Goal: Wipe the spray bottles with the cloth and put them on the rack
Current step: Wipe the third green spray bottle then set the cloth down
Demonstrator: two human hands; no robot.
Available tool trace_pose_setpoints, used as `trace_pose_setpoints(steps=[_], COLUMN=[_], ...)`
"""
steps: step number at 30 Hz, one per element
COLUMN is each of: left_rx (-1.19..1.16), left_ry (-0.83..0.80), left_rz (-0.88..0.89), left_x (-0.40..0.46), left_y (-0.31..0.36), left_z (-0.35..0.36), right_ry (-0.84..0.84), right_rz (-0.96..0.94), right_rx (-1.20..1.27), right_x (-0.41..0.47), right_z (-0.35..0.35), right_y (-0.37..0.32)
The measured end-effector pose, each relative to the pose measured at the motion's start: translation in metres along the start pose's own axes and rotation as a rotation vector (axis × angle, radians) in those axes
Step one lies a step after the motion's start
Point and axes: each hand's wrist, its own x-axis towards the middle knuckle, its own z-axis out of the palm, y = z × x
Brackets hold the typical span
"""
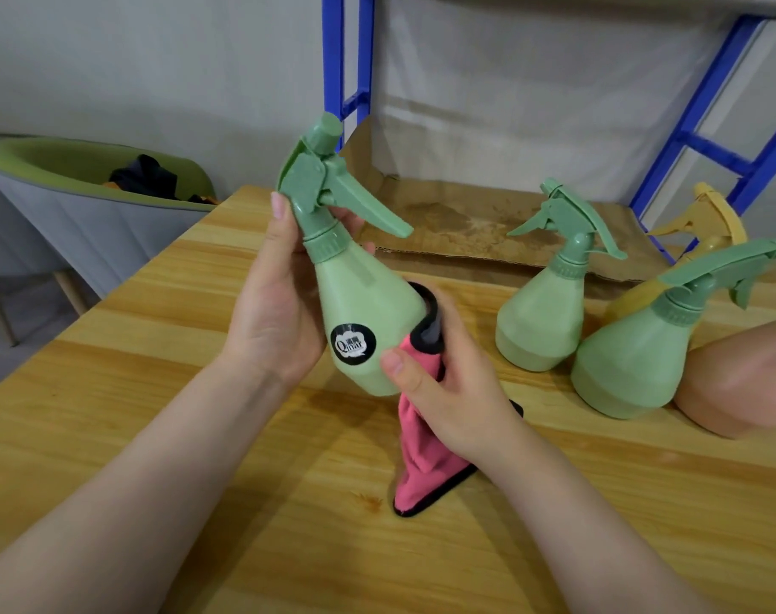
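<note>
While left hand (273,303) grips smooth bottle (364,312), soft cloth (421,463) drapes.

- Three green spray bottles: one (368,299) held tilted above the table, one (543,321) standing further back, one (634,361) standing nearer on the right.
- One yellow spray bottle (709,223), mostly hidden behind the green ones.
- One peach-coloured bottle (745,383) at the right edge, only partly in view; its top cannot be seen.
- One pink cloth (421,454) with a black edge.
- Two hands: the left hand (275,303) and the right hand (448,383).
- One blue rack (705,108).
- One sheet of brown cardboard (466,223).
- One wooden table (200,392).
- One grey and green chair (67,214).
</note>
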Motion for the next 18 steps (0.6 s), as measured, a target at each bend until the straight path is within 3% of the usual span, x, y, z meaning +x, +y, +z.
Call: trace_pose_setpoints(steps=[8, 18], left_rx=[0.323, 0.345], left_ry=[-0.288, -0.329], left_rz=[-0.118, -0.111], left_x=[-0.014, -0.014], left_y=[-0.016, -0.020], left_z=[0.004, 0.003], right_ry=[-0.017, 0.109], right_rz=[-0.053, -0.077], right_rx=[-0.110, -0.129], right_x=[0.000, 0.002], right_z=[0.002, 0.005], right_y=[-0.011, -0.019])
